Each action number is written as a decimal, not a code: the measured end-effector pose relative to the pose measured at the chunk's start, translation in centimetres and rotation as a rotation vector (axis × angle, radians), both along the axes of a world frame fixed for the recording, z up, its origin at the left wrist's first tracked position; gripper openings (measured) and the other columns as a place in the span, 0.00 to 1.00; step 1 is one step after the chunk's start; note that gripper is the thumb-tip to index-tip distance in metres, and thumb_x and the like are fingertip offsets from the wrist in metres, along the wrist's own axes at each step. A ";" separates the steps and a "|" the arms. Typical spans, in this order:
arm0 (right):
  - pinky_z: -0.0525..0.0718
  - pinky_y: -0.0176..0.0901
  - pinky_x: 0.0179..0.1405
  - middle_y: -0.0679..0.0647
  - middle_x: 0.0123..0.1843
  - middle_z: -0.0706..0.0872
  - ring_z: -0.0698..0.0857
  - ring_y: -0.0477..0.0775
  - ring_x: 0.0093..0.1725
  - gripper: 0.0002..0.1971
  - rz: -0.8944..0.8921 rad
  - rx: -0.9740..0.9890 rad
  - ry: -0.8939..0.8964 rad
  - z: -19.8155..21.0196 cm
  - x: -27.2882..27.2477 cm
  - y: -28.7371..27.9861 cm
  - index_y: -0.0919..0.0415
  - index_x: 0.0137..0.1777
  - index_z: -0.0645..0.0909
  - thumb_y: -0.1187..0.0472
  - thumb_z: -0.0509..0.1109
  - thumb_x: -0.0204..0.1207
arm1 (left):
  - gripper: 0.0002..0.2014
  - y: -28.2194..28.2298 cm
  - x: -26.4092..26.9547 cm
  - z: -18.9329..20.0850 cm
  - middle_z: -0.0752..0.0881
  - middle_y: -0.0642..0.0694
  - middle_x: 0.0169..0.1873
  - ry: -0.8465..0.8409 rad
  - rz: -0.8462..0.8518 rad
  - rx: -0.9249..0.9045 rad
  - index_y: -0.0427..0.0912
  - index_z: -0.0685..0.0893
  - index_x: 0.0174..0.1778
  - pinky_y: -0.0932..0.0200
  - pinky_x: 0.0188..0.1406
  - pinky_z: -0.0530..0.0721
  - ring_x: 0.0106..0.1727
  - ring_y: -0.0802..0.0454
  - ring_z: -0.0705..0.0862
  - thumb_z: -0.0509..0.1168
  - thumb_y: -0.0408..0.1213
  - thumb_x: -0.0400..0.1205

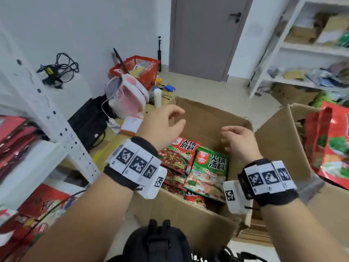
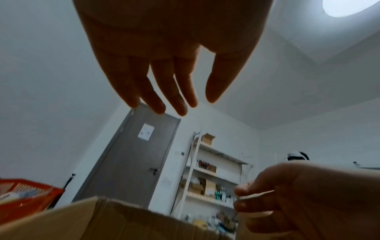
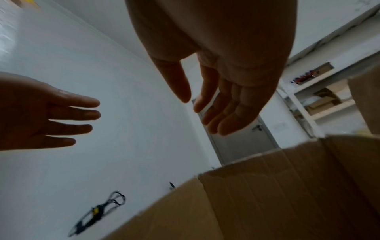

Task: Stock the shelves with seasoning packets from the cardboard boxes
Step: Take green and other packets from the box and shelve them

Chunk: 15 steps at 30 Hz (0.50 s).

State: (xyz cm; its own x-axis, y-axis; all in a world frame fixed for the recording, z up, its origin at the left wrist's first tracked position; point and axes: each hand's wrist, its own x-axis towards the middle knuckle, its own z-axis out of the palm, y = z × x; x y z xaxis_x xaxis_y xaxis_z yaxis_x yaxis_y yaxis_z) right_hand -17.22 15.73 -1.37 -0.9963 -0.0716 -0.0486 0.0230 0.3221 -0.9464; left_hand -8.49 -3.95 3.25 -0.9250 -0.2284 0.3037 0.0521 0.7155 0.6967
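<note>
An open cardboard box [image 1: 205, 120] stands in front of me with seasoning packets inside: a green packet [image 1: 209, 171] on top and red packets [image 1: 179, 152] to its left. My left hand [image 1: 166, 123] hovers over the box's left side, fingers relaxed and empty. My right hand [image 1: 236, 140] hovers over the right side, fingers loosely bent, holding nothing. In the left wrist view the left hand's fingers [image 2: 162, 91] are straight. The right hand's fingers [image 3: 224, 110] hang empty above the box wall [image 3: 267, 186].
A white shelf post [image 1: 47, 114] rises at left, with red packets [image 1: 11, 137] stacked on the shelf beside it. A second box [image 1: 306, 114] at right holds large red bags [image 1: 334, 148]. A red basket [image 1: 143, 69], a pink appliance [image 1: 126, 95] and a grey door [image 1: 205, 36] lie behind.
</note>
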 end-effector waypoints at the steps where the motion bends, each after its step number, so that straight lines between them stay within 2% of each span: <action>1: 0.79 0.40 0.34 0.48 0.35 0.84 0.81 0.47 0.34 0.07 -0.037 0.014 -0.037 -1.1 -1.5 -0.8 0.55 0.43 0.83 0.66 0.65 0.77 | 0.11 -0.9 -2.2 -1.0 0.80 0.59 0.48 -0.033 -0.006 -0.027 0.49 0.83 0.56 0.73 0.51 0.70 0.48 0.64 0.76 0.65 0.41 0.78; 3: 0.79 0.43 0.34 0.51 0.36 0.83 0.81 0.50 0.35 0.07 -0.073 0.045 -0.164 -4.1 -3.8 -2.4 0.61 0.45 0.84 0.65 0.65 0.77 | 0.13 -2.4 -6.3 -3.7 0.81 0.54 0.56 -0.143 -0.022 -0.087 0.49 0.82 0.59 0.64 0.60 0.72 0.56 0.59 0.77 0.64 0.44 0.79; 5: 0.74 0.44 0.31 0.56 0.37 0.80 0.79 0.52 0.35 0.09 -0.048 0.084 -0.351 -7.4 -5.5 -3.9 0.70 0.48 0.82 0.66 0.63 0.77 | 0.15 -3.2 -10.1 -7.0 0.79 0.48 0.63 -0.305 -0.026 -0.162 0.50 0.80 0.61 0.53 0.67 0.73 0.64 0.50 0.77 0.63 0.46 0.79; 7: 0.72 0.43 0.32 0.58 0.38 0.79 0.78 0.55 0.36 0.11 -0.022 0.117 -0.521 -10.7 -6.7 -5.2 0.76 0.46 0.79 0.66 0.61 0.78 | 0.18 -3.2 -13.2 -11.0 0.77 0.44 0.67 -0.483 -0.051 -0.279 0.47 0.79 0.64 0.49 0.70 0.70 0.67 0.45 0.75 0.62 0.47 0.79; 10: 0.78 0.46 0.38 0.60 0.40 0.81 0.82 0.57 0.41 0.06 -0.051 0.222 -0.656 -15.4 -7.2 -6.1 0.67 0.43 0.79 0.67 0.61 0.77 | 0.23 -2.2 -15.1 -17.4 0.71 0.40 0.70 -0.772 -0.090 -0.445 0.41 0.73 0.69 0.46 0.68 0.70 0.70 0.40 0.70 0.61 0.48 0.80; 13: 0.78 0.43 0.47 0.57 0.46 0.79 0.77 0.52 0.48 0.04 0.097 0.393 -0.750 -19.9 -6.1 -6.7 0.60 0.43 0.76 0.65 0.62 0.79 | 0.26 -2.8 -15.3 -22.7 0.66 0.39 0.72 -1.019 0.006 -0.426 0.37 0.69 0.72 0.45 0.69 0.69 0.72 0.39 0.66 0.59 0.47 0.81; 15: 0.77 0.39 0.41 0.58 0.46 0.80 0.79 0.51 0.47 0.04 0.239 0.547 -0.773 -22.6 -5.0 -7.2 0.62 0.44 0.77 0.63 0.63 0.78 | 0.26 -4.2 -15.3 -25.1 0.68 0.38 0.70 -1.092 0.058 -0.418 0.36 0.68 0.72 0.47 0.69 0.71 0.70 0.40 0.68 0.57 0.47 0.82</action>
State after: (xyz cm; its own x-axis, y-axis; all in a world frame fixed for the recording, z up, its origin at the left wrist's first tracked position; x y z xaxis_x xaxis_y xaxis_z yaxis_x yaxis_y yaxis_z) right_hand -22.21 8.57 -23.92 -0.6376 -0.0409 -0.7693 0.4515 0.7893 -0.4162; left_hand -23.80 -8.11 -21.84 -0.7323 -0.3497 -0.5843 -0.4692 0.8810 0.0608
